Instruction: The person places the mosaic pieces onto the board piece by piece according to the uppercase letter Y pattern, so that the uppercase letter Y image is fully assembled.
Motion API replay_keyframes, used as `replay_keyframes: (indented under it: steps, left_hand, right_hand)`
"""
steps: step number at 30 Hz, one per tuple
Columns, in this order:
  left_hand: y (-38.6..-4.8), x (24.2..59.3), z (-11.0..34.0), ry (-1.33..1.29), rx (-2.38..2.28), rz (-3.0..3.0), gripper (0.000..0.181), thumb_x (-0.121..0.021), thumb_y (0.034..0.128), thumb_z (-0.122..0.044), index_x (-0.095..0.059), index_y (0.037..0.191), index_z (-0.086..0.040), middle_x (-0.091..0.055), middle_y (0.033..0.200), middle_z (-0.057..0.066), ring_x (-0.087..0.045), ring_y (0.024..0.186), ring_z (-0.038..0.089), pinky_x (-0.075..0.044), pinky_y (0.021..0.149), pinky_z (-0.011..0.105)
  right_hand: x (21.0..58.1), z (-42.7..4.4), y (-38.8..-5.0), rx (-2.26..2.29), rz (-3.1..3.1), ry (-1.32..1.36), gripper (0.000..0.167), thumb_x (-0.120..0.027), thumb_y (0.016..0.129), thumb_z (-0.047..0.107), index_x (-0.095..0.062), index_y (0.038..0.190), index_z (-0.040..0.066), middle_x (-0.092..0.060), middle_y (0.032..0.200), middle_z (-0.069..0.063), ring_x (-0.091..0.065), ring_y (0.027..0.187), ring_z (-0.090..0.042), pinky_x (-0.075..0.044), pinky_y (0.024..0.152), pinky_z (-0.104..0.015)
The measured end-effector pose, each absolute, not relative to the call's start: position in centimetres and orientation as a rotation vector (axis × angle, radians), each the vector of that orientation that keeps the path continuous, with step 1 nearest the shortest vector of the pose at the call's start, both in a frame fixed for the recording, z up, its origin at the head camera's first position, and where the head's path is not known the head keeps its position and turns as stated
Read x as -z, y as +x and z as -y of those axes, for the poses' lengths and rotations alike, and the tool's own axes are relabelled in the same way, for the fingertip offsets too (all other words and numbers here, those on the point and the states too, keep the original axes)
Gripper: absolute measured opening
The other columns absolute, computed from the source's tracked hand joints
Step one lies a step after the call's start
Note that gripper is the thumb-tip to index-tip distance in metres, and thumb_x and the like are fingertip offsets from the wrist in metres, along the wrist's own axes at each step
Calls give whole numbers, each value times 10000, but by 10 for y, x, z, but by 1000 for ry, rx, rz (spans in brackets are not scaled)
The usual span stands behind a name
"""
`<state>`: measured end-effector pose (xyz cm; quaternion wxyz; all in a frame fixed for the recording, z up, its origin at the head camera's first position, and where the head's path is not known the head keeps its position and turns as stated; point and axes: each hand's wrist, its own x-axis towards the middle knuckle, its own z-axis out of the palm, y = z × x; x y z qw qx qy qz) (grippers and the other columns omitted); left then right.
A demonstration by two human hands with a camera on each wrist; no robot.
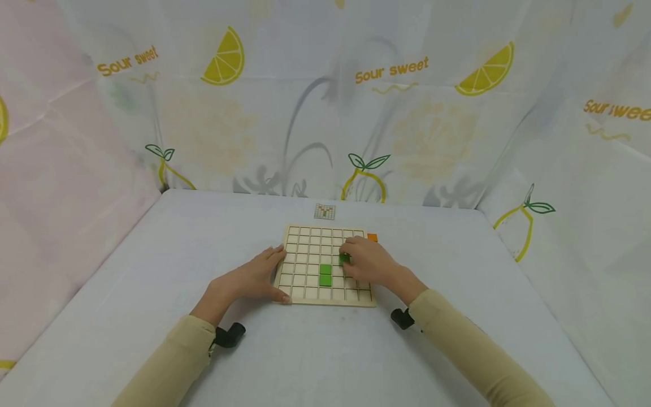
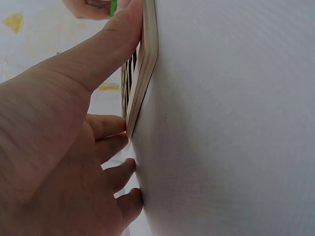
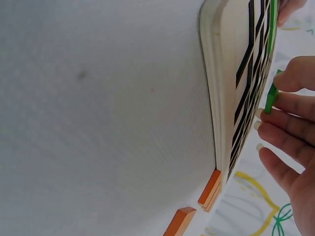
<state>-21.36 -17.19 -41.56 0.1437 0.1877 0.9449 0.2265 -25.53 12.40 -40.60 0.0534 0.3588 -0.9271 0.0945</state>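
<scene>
Hands apart; right hand pinches a green tile, left hand braces the gridded board.

Board lies on the white surface, nearer its far edge than its near one; pinched tile sits over the board, up and right of two green tiles stacked in one column, toward the board's near edge; left hand spread, thumb at the board's near-left corner, fingertips against its left edge; two orange tiles lie by the board's far-right corner, can't tell if the closer one touches; small patterned card lies beyond the board's far edge, close to the surface's far edge.
</scene>
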Motion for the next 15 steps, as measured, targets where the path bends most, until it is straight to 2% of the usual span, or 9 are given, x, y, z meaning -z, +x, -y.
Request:
replay_keyframes:
  steps: [11, 15]
  left_hand:
    - [-212, 415, 173, 559, -657, -2727, 1184, -842, 717, -547, -225, 1565, 4, -155, 1666, 169, -132, 1535, 422, -223, 1232, 558]
    - [-212, 414, 174, 553, -649, -2725, 1185, -838, 717, -554, -224, 1567, -3, -152, 1667, 165, -130, 1535, 420, -225, 1229, 563]
  right_hand:
    - [407, -115, -260, -279, 2812, 1115, 198, -625, 909, 141, -725, 1072, 90, -703, 1047, -34, -652, 996, -189, -560, 872, -337]
    - [407, -111, -263, -261, 2784, 1142, 186, -638, 907, 143, -723, 1065, 93, -698, 1020, -27, -649, 945, -171, -561, 829, -318]
